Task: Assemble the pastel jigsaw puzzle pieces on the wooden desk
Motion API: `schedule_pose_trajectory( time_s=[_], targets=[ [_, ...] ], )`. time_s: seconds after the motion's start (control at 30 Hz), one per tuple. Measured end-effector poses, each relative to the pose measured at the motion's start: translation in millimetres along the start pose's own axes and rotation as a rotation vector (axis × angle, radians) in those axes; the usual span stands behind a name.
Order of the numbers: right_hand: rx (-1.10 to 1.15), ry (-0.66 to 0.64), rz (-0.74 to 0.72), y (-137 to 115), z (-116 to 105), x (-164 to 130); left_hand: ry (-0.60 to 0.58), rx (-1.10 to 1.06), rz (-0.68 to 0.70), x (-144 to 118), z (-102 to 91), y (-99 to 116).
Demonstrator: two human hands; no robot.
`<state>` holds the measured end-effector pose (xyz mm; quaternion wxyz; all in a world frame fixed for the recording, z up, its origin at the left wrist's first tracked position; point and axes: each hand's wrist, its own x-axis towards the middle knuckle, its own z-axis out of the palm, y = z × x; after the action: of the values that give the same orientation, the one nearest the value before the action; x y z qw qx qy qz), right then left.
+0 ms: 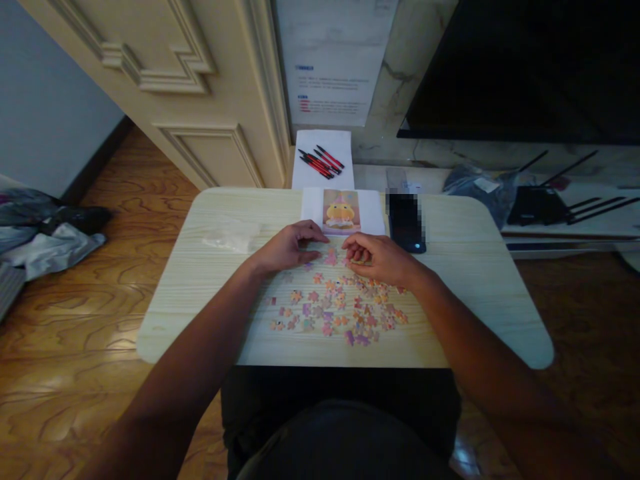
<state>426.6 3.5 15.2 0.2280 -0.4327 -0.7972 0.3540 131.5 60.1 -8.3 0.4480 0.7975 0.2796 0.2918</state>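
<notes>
Wall notice [333, 63] with blue and red headings, print seemingly too small to read

Left hand [289, 248] and right hand [381, 259]: curled fingers cover the puzzle pieces [334, 308] beneath them, so whether either holds a piece cannot be told. Piece prints are too small to read. Phone [406, 221]: upper part blurred out. Wall notice [334, 63]: text illegible, top cut by the frame edge. Dark screen [530, 67]: cut off at top and right. Both forearms leave the lower edge. Worktop [210, 293]: near edge partly hidden by the arms.
</notes>
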Motion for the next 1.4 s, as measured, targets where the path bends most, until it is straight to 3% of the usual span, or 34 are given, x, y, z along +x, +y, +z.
schedule_pose_trajectory(
  time_s=[0.5, 0.83, 1.0, 1.17, 1.4],
  targets=[
    [-0.019, -0.076, 0.024, -5.9, -11.1, -1.4, 0.034, -0.051, -0.014, 1.5, -2.3, -3.0],
    [-0.093, 0.119, 0.013, -4.5, -35.9, -7.8, 0.093, -0.119, -0.04, 1.0, -2.3, -9.4],
    [-0.112, -0.035, 0.056, -6.6, -47.4, -12.2, 0.086, -0.103, -0.043, 1.6, -2.7, -4.9],
    [0.009, -0.246, 0.165, -11.8, -50.9, -13.5, 0.073, -0.088, -0.054, 2.8, -3.9, -1.9],
    [0.144, -0.431, 0.306, -13.6, -60.4, -20.0, 0.063, -0.075, -0.064, 2.9, -4.2, 1.3]
  ],
)
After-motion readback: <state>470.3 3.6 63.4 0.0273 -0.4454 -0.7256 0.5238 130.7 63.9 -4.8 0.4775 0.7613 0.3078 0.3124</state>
